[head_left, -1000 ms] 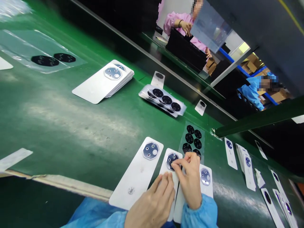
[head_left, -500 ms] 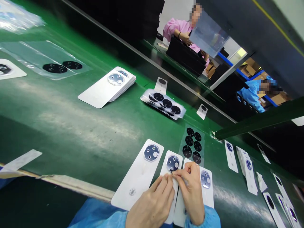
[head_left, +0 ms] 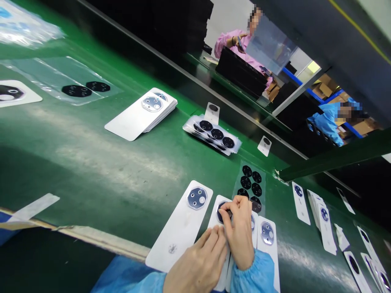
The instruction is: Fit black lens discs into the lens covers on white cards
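Under my hands lies a white phone-shaped panel (head_left: 214, 217) with a dark octagonal patch (head_left: 220, 212) near its top. My left hand (head_left: 198, 262) rests on its lower part, fingers stretched out side by side, holding nothing. My right hand (head_left: 240, 234) is bent over the patch, thumb and fingertips drawn together at its surface; anything between them is hidden. To the left is a similar white panel (head_left: 179, 228) with a blue-black octagon; to the right another panel (head_left: 267, 234) is partly covered by my right sleeve.
Behind my right hand lies a clear sheet of black octagon stickers (head_left: 251, 188). Farther back are a sticker-sheet stack (head_left: 212, 134) and a white panel stack (head_left: 131, 122). A green post (head_left: 336, 156) crosses at right, near more panels (head_left: 301, 203). Two people work beyond the bench.
My right hand has shifted up from the patch's lower edge and now covers part of it, fingers more curled. My left hand stays on the panel. A person in pink has raised a hand.
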Action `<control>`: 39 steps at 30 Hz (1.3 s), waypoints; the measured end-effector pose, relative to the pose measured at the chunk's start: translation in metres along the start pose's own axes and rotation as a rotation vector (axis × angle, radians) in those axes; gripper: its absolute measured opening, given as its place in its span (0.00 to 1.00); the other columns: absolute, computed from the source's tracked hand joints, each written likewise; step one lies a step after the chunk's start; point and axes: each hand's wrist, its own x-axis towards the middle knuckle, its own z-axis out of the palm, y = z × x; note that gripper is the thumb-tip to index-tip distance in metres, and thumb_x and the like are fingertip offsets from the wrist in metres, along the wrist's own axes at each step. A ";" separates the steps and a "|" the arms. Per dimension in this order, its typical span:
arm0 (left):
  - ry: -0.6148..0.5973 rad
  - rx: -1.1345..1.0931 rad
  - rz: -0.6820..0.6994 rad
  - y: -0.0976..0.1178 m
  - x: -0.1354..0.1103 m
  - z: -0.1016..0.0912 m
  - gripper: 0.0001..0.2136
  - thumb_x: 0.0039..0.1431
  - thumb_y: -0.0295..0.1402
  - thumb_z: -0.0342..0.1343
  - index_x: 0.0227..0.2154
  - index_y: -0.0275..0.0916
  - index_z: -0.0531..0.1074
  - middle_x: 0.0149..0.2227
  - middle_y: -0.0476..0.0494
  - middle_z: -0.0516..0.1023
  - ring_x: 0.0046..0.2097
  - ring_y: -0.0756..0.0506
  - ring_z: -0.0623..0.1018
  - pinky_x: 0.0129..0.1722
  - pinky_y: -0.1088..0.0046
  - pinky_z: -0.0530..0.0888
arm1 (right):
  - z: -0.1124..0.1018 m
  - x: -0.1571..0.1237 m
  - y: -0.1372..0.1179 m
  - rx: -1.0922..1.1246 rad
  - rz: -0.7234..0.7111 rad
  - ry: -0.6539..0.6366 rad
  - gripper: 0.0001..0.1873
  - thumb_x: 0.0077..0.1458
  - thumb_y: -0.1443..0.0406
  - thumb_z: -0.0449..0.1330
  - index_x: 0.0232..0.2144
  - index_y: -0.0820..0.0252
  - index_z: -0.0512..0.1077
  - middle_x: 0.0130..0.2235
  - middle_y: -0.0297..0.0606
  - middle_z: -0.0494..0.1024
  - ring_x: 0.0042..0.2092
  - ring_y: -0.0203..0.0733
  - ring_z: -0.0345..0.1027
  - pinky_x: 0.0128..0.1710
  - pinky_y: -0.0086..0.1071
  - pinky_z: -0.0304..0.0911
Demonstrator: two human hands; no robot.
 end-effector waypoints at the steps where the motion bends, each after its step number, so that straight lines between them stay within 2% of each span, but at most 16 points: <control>1: 0.000 0.001 0.015 0.000 0.000 0.000 0.18 0.60 0.19 0.33 0.38 0.30 0.70 0.40 0.38 0.78 0.42 0.44 0.77 0.49 0.67 0.63 | 0.001 0.002 0.001 -0.004 -0.005 0.008 0.08 0.58 0.69 0.52 0.28 0.57 0.67 0.37 0.37 0.61 0.41 0.44 0.56 0.42 0.41 0.56; 7: -0.006 0.033 0.032 0.000 -0.001 0.001 0.16 0.59 0.20 0.36 0.38 0.29 0.70 0.41 0.37 0.77 0.42 0.43 0.76 0.48 0.66 0.65 | -0.006 0.008 0.005 0.036 0.103 0.123 0.06 0.58 0.66 0.53 0.28 0.56 0.68 0.37 0.36 0.61 0.44 0.46 0.56 0.46 0.43 0.54; 12: -0.019 0.013 0.018 0.000 0.000 0.000 0.18 0.58 0.18 0.35 0.39 0.30 0.70 0.40 0.38 0.78 0.42 0.45 0.76 0.49 0.67 0.65 | 0.000 0.001 -0.001 0.054 0.027 0.024 0.08 0.58 0.69 0.53 0.28 0.56 0.68 0.37 0.36 0.61 0.42 0.44 0.57 0.45 0.41 0.55; 15: -0.014 0.009 0.013 0.000 -0.003 0.002 0.18 0.60 0.19 0.34 0.39 0.29 0.70 0.42 0.37 0.78 0.43 0.44 0.76 0.49 0.66 0.65 | 0.003 0.001 0.002 0.132 0.055 0.015 0.08 0.58 0.67 0.53 0.27 0.56 0.68 0.36 0.36 0.60 0.44 0.44 0.57 0.46 0.40 0.55; 19: 0.032 -0.026 -0.007 -0.001 -0.008 0.006 0.16 0.63 0.21 0.36 0.40 0.28 0.70 0.44 0.37 0.78 0.44 0.44 0.76 0.48 0.67 0.68 | -0.007 0.003 0.007 0.221 0.096 0.104 0.07 0.58 0.63 0.53 0.29 0.56 0.68 0.37 0.36 0.61 0.46 0.45 0.57 0.47 0.40 0.53; 22: 0.048 -0.115 -0.059 -0.003 -0.007 0.001 0.14 0.64 0.22 0.38 0.40 0.29 0.70 0.44 0.38 0.77 0.46 0.44 0.76 0.46 0.69 0.71 | -0.018 -0.001 0.006 0.349 0.092 0.159 0.09 0.59 0.60 0.52 0.29 0.57 0.65 0.36 0.36 0.62 0.41 0.43 0.58 0.40 0.36 0.54; 24: 0.011 -0.243 -0.108 -0.008 -0.003 -0.007 0.14 0.64 0.22 0.38 0.38 0.32 0.70 0.43 0.40 0.77 0.46 0.46 0.76 0.44 0.72 0.73 | -0.024 -0.008 0.005 0.467 0.134 0.173 0.13 0.61 0.59 0.48 0.25 0.56 0.60 0.31 0.33 0.61 0.34 0.40 0.57 0.33 0.34 0.53; 27: -0.016 -0.473 -0.175 -0.022 0.003 -0.023 0.13 0.65 0.23 0.38 0.35 0.36 0.69 0.38 0.43 0.75 0.41 0.49 0.75 0.38 0.76 0.74 | -0.030 -0.024 0.006 0.545 0.261 0.158 0.19 0.62 0.57 0.44 0.21 0.55 0.54 0.23 0.29 0.57 0.25 0.37 0.48 0.25 0.32 0.46; 30: -0.045 -0.490 -0.255 -0.043 0.008 -0.036 0.12 0.64 0.24 0.39 0.32 0.37 0.68 0.32 0.45 0.72 0.34 0.49 0.73 0.33 0.74 0.72 | -0.034 -0.042 0.010 0.555 0.351 0.167 0.22 0.63 0.53 0.42 0.19 0.55 0.52 0.20 0.28 0.54 0.22 0.36 0.44 0.23 0.32 0.44; 32: -0.099 -0.426 -0.281 -0.055 0.011 -0.041 0.11 0.64 0.24 0.41 0.30 0.37 0.68 0.30 0.47 0.71 0.33 0.48 0.71 0.32 0.72 0.71 | -0.036 -0.051 0.014 0.564 0.367 0.187 0.23 0.62 0.51 0.43 0.19 0.55 0.53 0.20 0.28 0.53 0.22 0.36 0.46 0.24 0.32 0.47; 34: -0.162 -0.389 -0.276 -0.062 0.016 -0.044 0.10 0.62 0.23 0.44 0.29 0.37 0.68 0.30 0.47 0.70 0.34 0.47 0.70 0.33 0.71 0.70 | -0.036 -0.059 0.020 0.564 0.352 0.192 0.22 0.60 0.50 0.48 0.20 0.55 0.58 0.22 0.29 0.57 0.24 0.36 0.52 0.26 0.31 0.52; 37: -0.267 -0.383 -0.262 -0.063 0.024 -0.040 0.09 0.59 0.20 0.46 0.29 0.37 0.68 0.31 0.48 0.70 0.35 0.46 0.70 0.34 0.71 0.69 | -0.033 -0.068 0.031 0.573 0.324 0.189 0.15 0.55 0.52 0.56 0.27 0.56 0.66 0.29 0.34 0.67 0.33 0.40 0.62 0.34 0.30 0.60; 39: -0.320 -0.385 -0.249 -0.060 0.028 -0.035 0.09 0.59 0.20 0.48 0.29 0.37 0.68 0.31 0.48 0.70 0.36 0.47 0.70 0.34 0.72 0.69 | -0.029 -0.073 0.039 0.576 0.322 0.194 0.13 0.54 0.53 0.58 0.31 0.56 0.69 0.34 0.36 0.70 0.38 0.42 0.64 0.37 0.31 0.62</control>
